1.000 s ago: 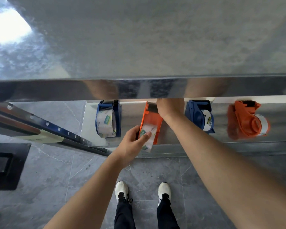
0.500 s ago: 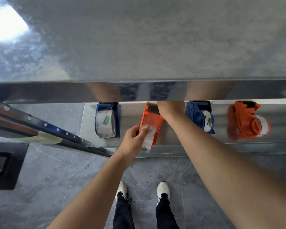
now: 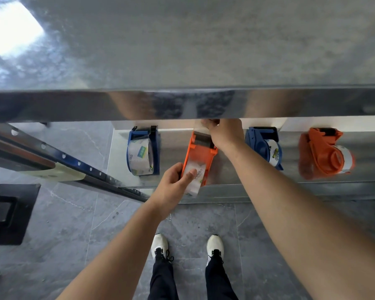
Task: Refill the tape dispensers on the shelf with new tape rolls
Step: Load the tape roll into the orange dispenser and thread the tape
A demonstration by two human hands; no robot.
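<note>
Four dispensers in a row on lower metal shelf (image 3: 236,174). Centre orange dispenser (image 3: 200,156) lies between both sets of fingers. Left fingers (image 3: 189,175) grip its tape roll (image 3: 195,182), clear with green print. Right fingers (image 3: 210,123) pinch clear tape strip (image 3: 199,128) at its cutter end. Left blue dispenser (image 3: 143,150), loaded, left of left fingers. Right blue dispenser (image 3: 262,146), loaded, just right of right fingers. Far orange dispenser (image 3: 320,154), loaded, farthest right, on its side.

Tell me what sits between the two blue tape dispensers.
Head view: an orange dispenser, left hand gripping its roll end, right hand pinching tape at its blade.
</note>
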